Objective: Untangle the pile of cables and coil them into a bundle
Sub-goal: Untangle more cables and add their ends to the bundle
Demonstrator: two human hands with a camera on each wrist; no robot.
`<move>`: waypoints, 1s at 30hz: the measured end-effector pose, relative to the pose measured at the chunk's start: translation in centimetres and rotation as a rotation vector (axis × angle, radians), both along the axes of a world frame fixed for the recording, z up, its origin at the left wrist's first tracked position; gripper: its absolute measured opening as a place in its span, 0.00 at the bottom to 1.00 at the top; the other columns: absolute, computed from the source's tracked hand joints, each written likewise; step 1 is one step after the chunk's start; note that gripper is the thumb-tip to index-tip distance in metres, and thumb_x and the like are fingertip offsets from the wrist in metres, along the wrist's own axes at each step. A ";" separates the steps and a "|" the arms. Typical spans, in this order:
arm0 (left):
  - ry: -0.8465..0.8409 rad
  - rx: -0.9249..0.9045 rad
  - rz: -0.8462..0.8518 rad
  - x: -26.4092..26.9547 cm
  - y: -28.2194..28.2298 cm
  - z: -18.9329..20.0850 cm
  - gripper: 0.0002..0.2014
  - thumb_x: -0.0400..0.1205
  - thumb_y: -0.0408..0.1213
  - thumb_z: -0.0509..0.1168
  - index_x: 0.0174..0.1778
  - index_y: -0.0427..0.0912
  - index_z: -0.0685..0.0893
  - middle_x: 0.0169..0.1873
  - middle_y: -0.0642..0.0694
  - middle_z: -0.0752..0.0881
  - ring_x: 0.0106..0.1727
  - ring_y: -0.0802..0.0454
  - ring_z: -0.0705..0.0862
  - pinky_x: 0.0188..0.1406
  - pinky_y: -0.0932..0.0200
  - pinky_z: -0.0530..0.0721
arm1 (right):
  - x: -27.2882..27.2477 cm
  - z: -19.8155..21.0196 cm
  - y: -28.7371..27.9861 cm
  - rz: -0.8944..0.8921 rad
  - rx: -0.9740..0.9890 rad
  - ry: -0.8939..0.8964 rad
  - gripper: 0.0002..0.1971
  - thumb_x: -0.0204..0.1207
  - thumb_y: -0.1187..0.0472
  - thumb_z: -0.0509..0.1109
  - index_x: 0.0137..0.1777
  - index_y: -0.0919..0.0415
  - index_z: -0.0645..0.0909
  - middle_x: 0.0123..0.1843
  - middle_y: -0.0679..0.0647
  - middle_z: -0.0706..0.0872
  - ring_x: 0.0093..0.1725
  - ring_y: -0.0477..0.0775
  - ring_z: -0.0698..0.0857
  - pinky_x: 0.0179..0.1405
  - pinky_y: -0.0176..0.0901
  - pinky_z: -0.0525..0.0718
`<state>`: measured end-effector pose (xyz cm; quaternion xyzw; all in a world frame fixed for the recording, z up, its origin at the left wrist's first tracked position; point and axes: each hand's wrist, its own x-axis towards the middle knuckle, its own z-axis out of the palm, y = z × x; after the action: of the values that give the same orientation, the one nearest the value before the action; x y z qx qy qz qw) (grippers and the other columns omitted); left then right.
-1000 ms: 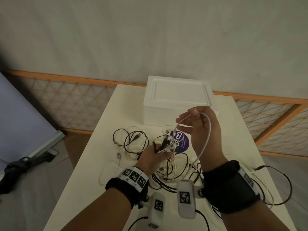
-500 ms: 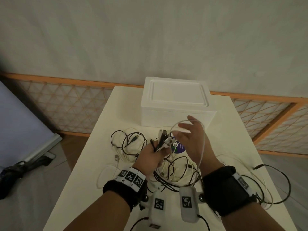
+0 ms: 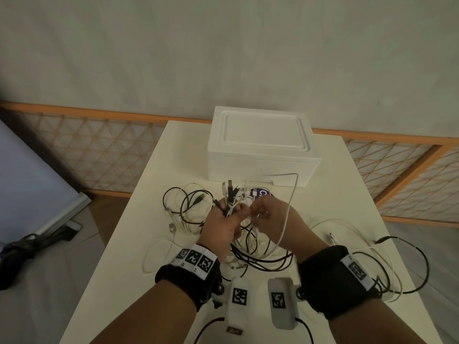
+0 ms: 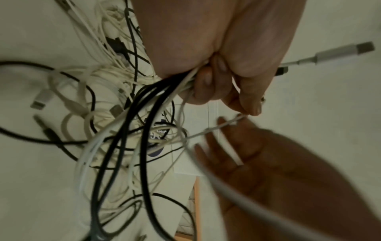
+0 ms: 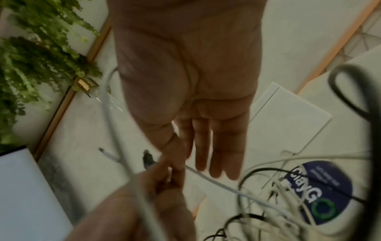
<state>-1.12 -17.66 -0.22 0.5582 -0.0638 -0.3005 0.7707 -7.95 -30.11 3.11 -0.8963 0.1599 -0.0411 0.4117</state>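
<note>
A tangle of black and white cables (image 3: 260, 259) lies on the white table (image 3: 159, 175). My left hand (image 3: 226, 219) grips a bunch of cable ends, and their plugs (image 3: 229, 192) stick up out of the fist. In the left wrist view its fingers (image 4: 206, 81) curl round the black and white strands (image 4: 148, 104). My right hand (image 3: 270, 217) is right beside it, fingertips nearly touching. A white cable (image 3: 293, 189) arches over its back. In the right wrist view its thumb and forefinger pinch that white cable (image 5: 226, 185) while the other fingers (image 5: 216, 146) stay straight.
A white foam box (image 3: 260, 145) stands at the back of the table, with a round blue-labelled tub (image 3: 263, 193) just before it. More loose cables (image 3: 409, 256) trail off to the right, and a black loop (image 3: 188, 202) lies to the left. A lattice fence (image 3: 99, 155) runs behind.
My right hand came down from chest height, where it held up the white loop, to meet the left hand. The left hand's plugs now point more upright.
</note>
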 end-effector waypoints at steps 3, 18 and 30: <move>0.039 -0.054 0.065 0.4 -0.2 0.4 0.14 0.78 0.23 0.68 0.33 0.44 0.76 0.26 0.50 0.83 0.13 0.60 0.64 0.13 0.68 0.62 | -0.3 -1.2 0.1 0.192 -0.157 0.128 0.03 0.72 0.63 0.72 0.45 0.58 0.82 0.38 0.48 0.84 0.39 0.49 0.84 0.40 0.40 0.81; -0.292 0.511 -0.270 0.7 0.3 -3.3 0.12 0.75 0.36 0.74 0.29 0.50 0.80 0.17 0.61 0.78 0.21 0.66 0.75 0.29 0.66 0.74 | -0.7 3.2 1.9 -0.089 0.470 -0.405 0.16 0.76 0.68 0.56 0.40 0.46 0.77 0.34 0.53 0.86 0.41 0.60 0.87 0.45 0.58 0.88; -0.098 0.195 0.030 1.4 -0.4 -1.1 0.07 0.69 0.32 0.79 0.35 0.35 0.87 0.29 0.44 0.88 0.22 0.58 0.80 0.25 0.63 0.77 | -0.2 -2.9 0.3 -0.028 -0.027 0.041 0.09 0.74 0.61 0.73 0.54 0.55 0.80 0.44 0.49 0.87 0.38 0.44 0.85 0.40 0.37 0.84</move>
<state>0.32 -18.10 -1.28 0.6456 -0.0632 -0.2661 0.7130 -8.13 -29.77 0.25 -0.9000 0.1802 -0.0303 0.3957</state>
